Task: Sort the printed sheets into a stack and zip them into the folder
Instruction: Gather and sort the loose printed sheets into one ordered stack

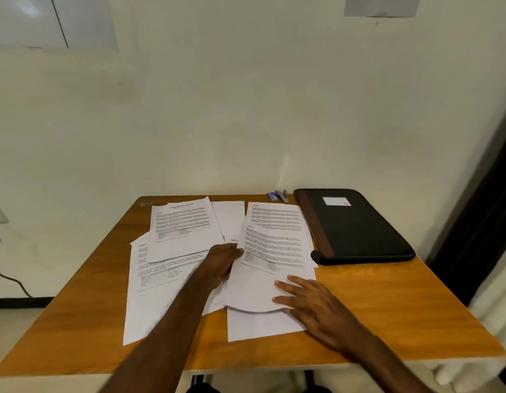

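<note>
Several printed sheets are spread loosely and overlapping across the middle of a wooden table, some squared to the edge and others skewed. One sheet is lifted at its left edge and bowed upward, its near edge curling above another page lying flat beneath it. The left hand is seen at that raised left edge, fingers curled around the paper so that the sheet is gripped there. The right hand is laid on the lower right part of the same pile, fingers straight and spread, pressing the paper flat with nothing grasped. A black zip folder with a brown strip along its left side is lying closed at the far right of the table, just beside the rightmost sheets, a pale label on its cover. Behind the sheets, near the wall, a small blue item and a stapler are placed side by side
</note>
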A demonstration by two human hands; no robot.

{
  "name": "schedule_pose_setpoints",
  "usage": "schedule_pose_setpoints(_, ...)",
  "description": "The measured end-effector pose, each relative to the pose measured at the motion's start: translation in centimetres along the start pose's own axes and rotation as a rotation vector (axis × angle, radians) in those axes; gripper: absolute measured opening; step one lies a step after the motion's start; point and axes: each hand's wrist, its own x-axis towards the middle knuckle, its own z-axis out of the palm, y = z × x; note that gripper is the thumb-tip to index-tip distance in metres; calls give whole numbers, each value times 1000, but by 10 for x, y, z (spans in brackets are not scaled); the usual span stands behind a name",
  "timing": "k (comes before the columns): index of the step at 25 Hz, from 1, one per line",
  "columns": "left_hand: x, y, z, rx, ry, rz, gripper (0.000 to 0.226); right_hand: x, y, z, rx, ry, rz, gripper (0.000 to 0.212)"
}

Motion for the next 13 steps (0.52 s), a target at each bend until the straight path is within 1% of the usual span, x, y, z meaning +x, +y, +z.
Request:
schedule_pose_setpoints(4,-1,-6,8,10,70,67,18,-5,1,8,-22,-26,-20,44)
schedule_pose_setpoints(7,-5,-10,10,-9,157,158,21,-12,-5,6,-27,-54,11,49)
schedule_pose_setpoints(8,-6,-10,8,-11,187,200,23,-13,-6,7,-5,-35,31,53)
schedule_pose_setpoints(10,-8,-8,3,-25,238,287,22,-12,-3,11,106,92,100,60)
schedule_pose_setpoints(13,-13,1,-7,-101,277,407,13,-6,6,14,340,455,221,56)
